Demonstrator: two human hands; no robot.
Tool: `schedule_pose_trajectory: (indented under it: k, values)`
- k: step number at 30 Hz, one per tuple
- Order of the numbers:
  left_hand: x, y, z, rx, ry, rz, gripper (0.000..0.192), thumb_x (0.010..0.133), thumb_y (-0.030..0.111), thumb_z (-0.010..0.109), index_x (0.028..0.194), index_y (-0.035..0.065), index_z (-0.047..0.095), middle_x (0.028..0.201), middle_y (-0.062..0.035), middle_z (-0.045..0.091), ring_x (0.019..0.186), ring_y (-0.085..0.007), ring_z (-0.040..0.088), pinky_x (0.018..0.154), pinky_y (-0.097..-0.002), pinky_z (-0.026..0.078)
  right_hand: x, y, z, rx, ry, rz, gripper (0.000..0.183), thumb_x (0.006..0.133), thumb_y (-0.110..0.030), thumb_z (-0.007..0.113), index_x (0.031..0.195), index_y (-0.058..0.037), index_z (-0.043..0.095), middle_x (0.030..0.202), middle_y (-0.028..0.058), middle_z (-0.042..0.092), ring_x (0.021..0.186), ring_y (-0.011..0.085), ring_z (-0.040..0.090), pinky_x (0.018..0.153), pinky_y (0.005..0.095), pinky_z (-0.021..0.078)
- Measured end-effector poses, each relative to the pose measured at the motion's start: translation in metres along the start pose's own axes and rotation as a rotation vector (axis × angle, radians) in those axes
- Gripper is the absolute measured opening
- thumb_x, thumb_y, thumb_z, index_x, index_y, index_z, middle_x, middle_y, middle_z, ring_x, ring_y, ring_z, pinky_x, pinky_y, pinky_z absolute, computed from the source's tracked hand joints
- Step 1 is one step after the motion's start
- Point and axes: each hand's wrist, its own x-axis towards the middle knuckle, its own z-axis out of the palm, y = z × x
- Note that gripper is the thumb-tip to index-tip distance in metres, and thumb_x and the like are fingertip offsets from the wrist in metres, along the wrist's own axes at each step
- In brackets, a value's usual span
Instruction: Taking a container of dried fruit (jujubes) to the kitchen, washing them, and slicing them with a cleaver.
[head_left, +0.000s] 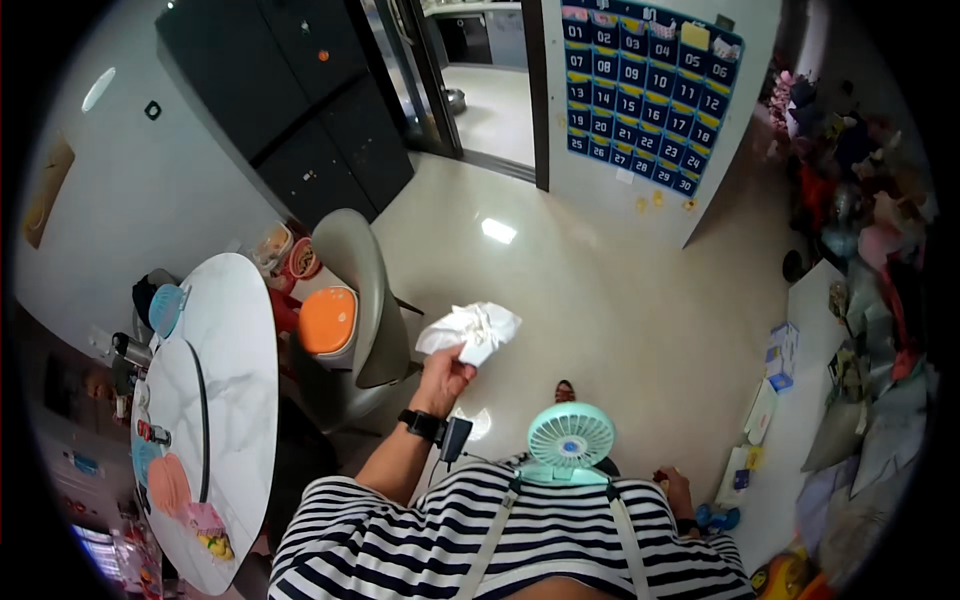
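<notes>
Crumpled white paper or thin plastic (480, 326) is pinched in my left hand (445, 375), held out in front of me above the floor. Its exact material is hard to make out. A dark watch (421, 425) wraps my left wrist, and a small black box (455, 439) with a thin cable sits beside it. My right hand (675, 487) hangs low by my side, partly hidden by my striped shirt. Something small and dark shows at its fingers, too small to name. On my chest a mint-green portable fan (571, 439) hangs from a strap.
To the left stand a marble-patterned table (240, 360) and a grey chair (371, 300) bearing an orange-lidded container (328, 320). Ahead are a dark refrigerator (300, 97), a doorway and a numbered pocket chart (645, 90) on the wall. Boxes (782, 356) and piled items line the right side.
</notes>
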Motion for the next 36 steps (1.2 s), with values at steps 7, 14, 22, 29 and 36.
schedule_pose_trajectory:
  k: [7,14,22,29,36]
  values:
    - [0.119,0.084,0.043,0.042,0.272,0.161,0.016,0.085,0.011,0.047,0.092,-0.0001,0.056,0.077,-0.0056,0.057,0.058,-0.012,0.049,0.048,-0.0218,0.038,0.253,-0.173,0.126,-0.142,-0.047,0.281,0.015,0.07,-0.012,0.059,0.061,-0.0009,0.055,0.058,0.0047,0.052,0.05,0.0139,0.05,0.046,0.0289,0.0407]
    - [0.205,0.159,0.016,0.015,0.367,0.332,0.014,0.086,0.011,0.045,0.089,0.001,0.055,0.068,-0.004,0.053,0.053,-0.0121,0.046,0.046,-0.0239,0.035,0.427,-0.315,0.349,-0.078,-0.514,0.153,0.013,0.074,-0.011,0.062,0.069,0.0006,0.057,0.064,0.0049,0.056,0.055,0.0138,0.053,0.049,0.0276,0.0447]
    - [0.395,0.295,0.025,0.351,0.183,0.419,0.012,0.08,0.011,0.049,0.089,0.0022,0.051,0.071,0.0007,0.046,0.063,-0.0079,0.041,0.052,-0.0198,0.034,0.563,-0.362,0.47,-0.123,-0.53,0.24,0.014,0.075,-0.012,0.061,0.072,0.0012,0.059,0.064,0.0065,0.056,0.055,0.0152,0.054,0.052,0.0264,0.0444]
    - [0.579,0.413,0.121,0.268,0.093,0.322,0.018,0.087,0.011,0.043,0.092,0.0002,0.056,0.073,-0.002,0.054,0.056,-0.0092,0.044,0.05,-0.0215,0.034,0.688,-0.426,0.546,0.094,-0.46,0.332,0.013,0.079,-0.009,0.058,0.074,0.0029,0.057,0.064,0.0071,0.055,0.056,0.0159,0.054,0.053,0.0263,0.0468]
    - [0.761,0.503,0.151,0.26,0.05,0.34,0.014,0.084,0.008,0.049,0.091,-0.0015,0.057,0.075,-0.0056,0.059,0.052,-0.0117,0.048,0.046,-0.0234,0.036,0.851,-0.518,0.69,0.122,-0.599,0.262,0.013,0.078,-0.01,0.058,0.073,0.0014,0.057,0.064,0.0069,0.055,0.056,0.015,0.054,0.052,0.0259,0.0468]
